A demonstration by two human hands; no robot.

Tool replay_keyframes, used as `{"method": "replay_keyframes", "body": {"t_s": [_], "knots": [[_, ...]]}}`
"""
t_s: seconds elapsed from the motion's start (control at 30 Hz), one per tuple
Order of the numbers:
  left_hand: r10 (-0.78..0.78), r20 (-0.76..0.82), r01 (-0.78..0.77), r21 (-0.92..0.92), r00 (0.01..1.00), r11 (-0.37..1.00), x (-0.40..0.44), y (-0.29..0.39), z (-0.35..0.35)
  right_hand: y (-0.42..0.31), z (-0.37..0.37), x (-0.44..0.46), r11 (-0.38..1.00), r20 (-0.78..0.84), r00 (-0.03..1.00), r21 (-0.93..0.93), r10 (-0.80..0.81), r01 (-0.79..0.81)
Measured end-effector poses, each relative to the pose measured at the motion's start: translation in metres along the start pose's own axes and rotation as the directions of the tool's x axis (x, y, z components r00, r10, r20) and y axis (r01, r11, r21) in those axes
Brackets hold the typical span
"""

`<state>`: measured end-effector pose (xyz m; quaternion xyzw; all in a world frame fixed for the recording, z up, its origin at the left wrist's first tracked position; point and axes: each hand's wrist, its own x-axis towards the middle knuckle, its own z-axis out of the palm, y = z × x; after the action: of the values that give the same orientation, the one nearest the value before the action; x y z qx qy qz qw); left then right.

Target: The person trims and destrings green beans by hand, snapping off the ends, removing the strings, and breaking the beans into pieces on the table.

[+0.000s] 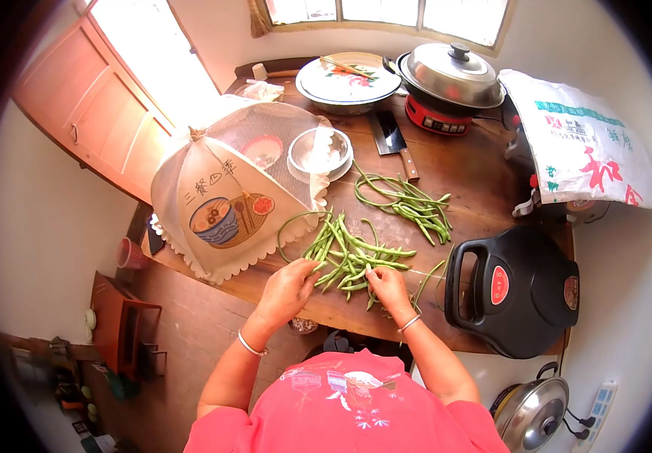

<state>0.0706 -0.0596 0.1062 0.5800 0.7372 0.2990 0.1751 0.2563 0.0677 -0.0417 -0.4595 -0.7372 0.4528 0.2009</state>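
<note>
A loose pile of green beans [349, 253] lies near the front edge of the wooden table [477, 170]. My left hand [290, 287], with a bracelet on the wrist, is at the pile's left side, its fingers pinched round a bean. At the pile's lower right, my right hand [389, 288] has thumb and finger pressed together on a bean. Behind and to the right lies a second bunch of green beans [416, 208]. A few thin strands lie right of my right hand.
A mesh food cover [224, 200] stands at left beside bowls [320, 153]. Behind are a cleaver [392, 140], a large enamel basin [349, 79] and a lidded electric pot [450, 79]. A black electric appliance [518, 291] and a printed sack [582, 143] are at right.
</note>
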Motion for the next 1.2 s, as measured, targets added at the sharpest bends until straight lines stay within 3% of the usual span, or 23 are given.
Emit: {"method": "replay_keyframes", "body": {"t_s": [0.07, 0.17, 0.27, 0.33, 0.4, 0.47, 0.63, 0.73, 0.8, 0.9, 1.03, 1.1, 1.13, 1.2], "knots": [[0.014, 0.012, -0.013, -0.039, 1.0, 0.999, 0.002, 0.002, 0.005, -0.005, -0.001, 0.001, 0.987, 0.027, 0.996, 0.131, 0.086, -0.089], [0.034, -0.001, -0.034, -0.115, 0.999, 0.993, 0.006, 0.002, 0.015, -0.003, 0.002, -0.003, 0.963, -0.025, 0.999, 0.268, 0.048, -0.039], [0.127, -0.033, -0.131, -0.155, 0.991, 0.979, 0.01, 0.008, 0.028, -0.018, -0.018, -0.016, 0.964, -0.046, 0.995, 0.245, -0.091, 0.1], [0.154, -0.026, -0.156, -0.123, 0.988, 0.98, 0.011, 0.013, 0.04, -0.033, -0.032, -0.028, 0.968, -0.031, 0.995, 0.23, -0.093, 0.097], [0.247, 0.001, -0.247, 0.042, 0.969, 0.968, 0.012, 0.026, 0.048, -0.047, -0.043, -0.041, 0.973, -0.014, 0.996, 0.212, -0.094, 0.094], [0.281, -0.021, -0.279, 0.053, 0.96, 0.959, 0.012, 0.028, 0.059, -0.059, -0.053, -0.054, 0.958, -0.006, 0.983, 0.222, -0.183, 0.179], [0.376, 0.002, -0.373, 0.119, 0.927, 0.92, 0.014, 0.031, 0.061, -0.068, -0.07, -0.07, 0.96, 0.015, 0.969, 0.136, -0.247, 0.243], [0.407, 0.046, -0.41, 0.153, 0.912, 0.899, 0.013, 0.035, 0.056, -0.074, -0.072, -0.076, 0.934, -0.047, 0.933, 0.009, -0.356, 0.357], [0.423, 0.061, -0.427, 0.17, 0.904, 0.888, 0.012, 0.038, 0.054, -0.078, -0.073, -0.078, 0.859, -0.109, 0.862, -0.207, -0.495, 0.468], [0.446, 0.06, -0.45, 0.18, 0.893, 0.875, 0.01, 0.042, 0.054, -0.079, -0.073, -0.079, 0.851, -0.14, 0.852, -0.248, -0.505, 0.464], [0.475, 0.056, -0.476, 0.19, 0.878, 0.859, 0.008, 0.045, 0.052, -0.077, -0.074, -0.077, 0.882, -0.169, 0.872, -0.202, -0.46, 0.426], [0.479, 0.049, -0.48, 0.178, 0.876, 0.859, 0.008, 0.048, 0.05, -0.074, -0.075, -0.078, 0.968, -0.115, 0.963, 0.035, -0.243, 0.248], [0.473, 0.058, -0.476, 0.174, 0.879, 0.862, 0.008, 0.05, 0.049, -0.072, -0.076, -0.077, 0.969, -0.117, 0.964, 0.035, -0.238, 0.244], [0.47, 0.068, -0.474, 0.165, 0.88, 0.865, 0.007, 0.051, 0.049, -0.068, -0.078, -0.075, 0.978, 0.055, 0.995, 0.199, -0.08, 0.068]]}}
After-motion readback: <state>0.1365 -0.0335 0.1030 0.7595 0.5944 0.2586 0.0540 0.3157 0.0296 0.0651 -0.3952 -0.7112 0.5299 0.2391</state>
